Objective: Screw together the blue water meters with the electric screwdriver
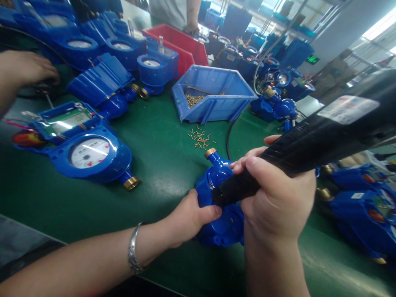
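My left hand (pixel 188 216), a silver bracelet on its wrist, grips the left side of a blue water meter (pixel 218 225) lying on the green mat (pixel 161 165). The meter's brass threaded end (pixel 210 153) points away from me. My right hand (pixel 275 198) is wrapped round a black electric screwdriver (pixel 312 142), whose tip is pressed down onto the meter. A small scatter of brass screws (pixel 200 139) lies just beyond the meter.
A blue bin (pixel 216 88) holding screws stands behind the scatter, a red bin (pixel 182 43) farther back. An opened meter with a white dial (pixel 88 152) lies at left; more meters at back and right (pixel 361 206). Another person's hand (pixel 26 68) rests at far left.
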